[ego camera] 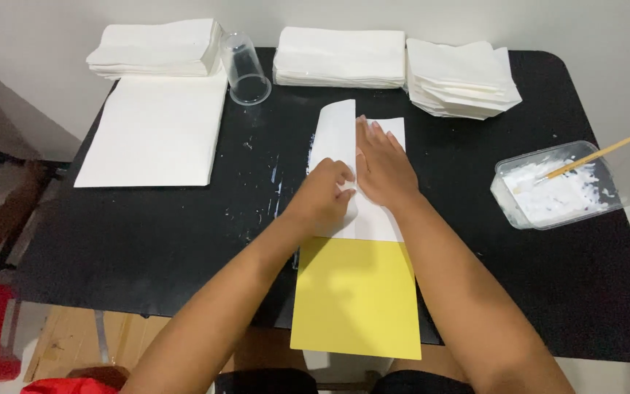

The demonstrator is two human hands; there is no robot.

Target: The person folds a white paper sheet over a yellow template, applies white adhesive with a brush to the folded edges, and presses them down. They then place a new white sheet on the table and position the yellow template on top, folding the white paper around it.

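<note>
On the black table point(147, 248), a white paper sheet point(373, 219) lies just beyond a yellow card point(356, 299), its left part folded over. The left hand point(324, 195) pinches the folded edge with curled fingers, while the right hand point(382, 169) presses flat, fingers spread narrow, on the sheet. Right of the sheet sits a plastic tub of white paste point(555, 193) with a wooden stick point(607, 151); beyond it lie stacks of folded white paper point(340, 57).
</note>
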